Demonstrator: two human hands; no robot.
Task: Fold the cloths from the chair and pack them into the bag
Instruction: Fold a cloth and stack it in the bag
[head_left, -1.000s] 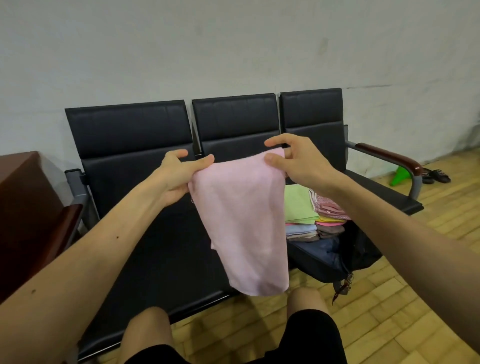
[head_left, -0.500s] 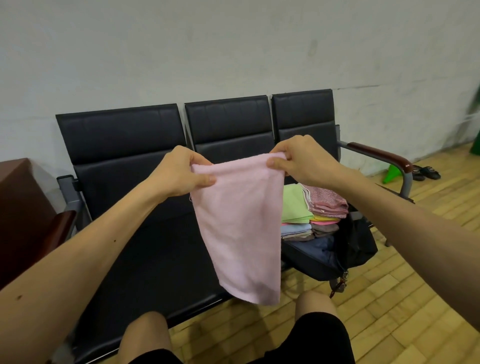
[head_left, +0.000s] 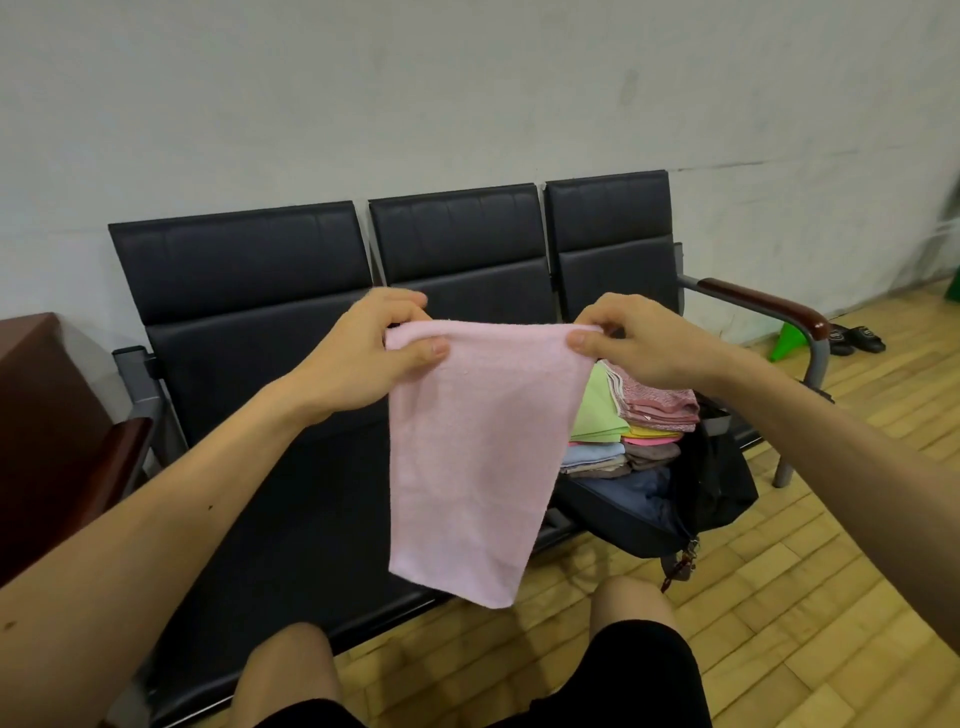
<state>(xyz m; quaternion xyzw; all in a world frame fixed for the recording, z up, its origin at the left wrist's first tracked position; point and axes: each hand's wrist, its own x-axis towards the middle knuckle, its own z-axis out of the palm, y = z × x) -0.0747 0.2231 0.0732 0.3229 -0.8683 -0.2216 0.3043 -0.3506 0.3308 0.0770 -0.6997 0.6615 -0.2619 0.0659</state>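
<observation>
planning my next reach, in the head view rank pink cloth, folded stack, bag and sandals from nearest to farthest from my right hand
1. pink cloth: pinched at its top corner by the right hand.
2. folded stack: just below that hand.
3. bag: under the stack, lower right.
4. sandals: far right, well beyond the rest.
</observation>
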